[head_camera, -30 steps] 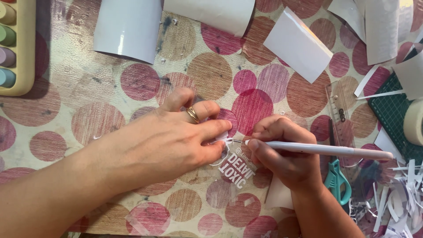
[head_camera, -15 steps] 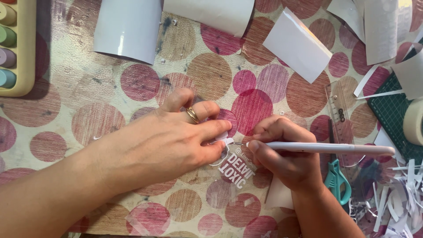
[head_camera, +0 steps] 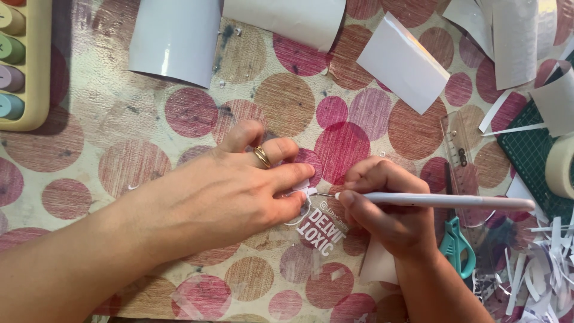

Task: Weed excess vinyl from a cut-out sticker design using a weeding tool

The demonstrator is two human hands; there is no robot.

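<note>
My left hand, with a gold ring, presses flat on a clear sticker sheet bearing white lettering, fingertips pinning its upper left corner. My right hand grips a slim white pen-like tool, held nearly level. The tool's fine metal tip touches the sheet right beside my left fingertips. A small white scrap lies under those fingertips.
The table has a red and brown dotted cover. Curled white sheets lie at the back. A clear ruler, teal scissors, green cutting mat, tape roll and paper scraps crowd the right. A marker tray sits far left.
Both hands hold almost the same pose; the tool tip has shifted only slightly by my left fingertips.
</note>
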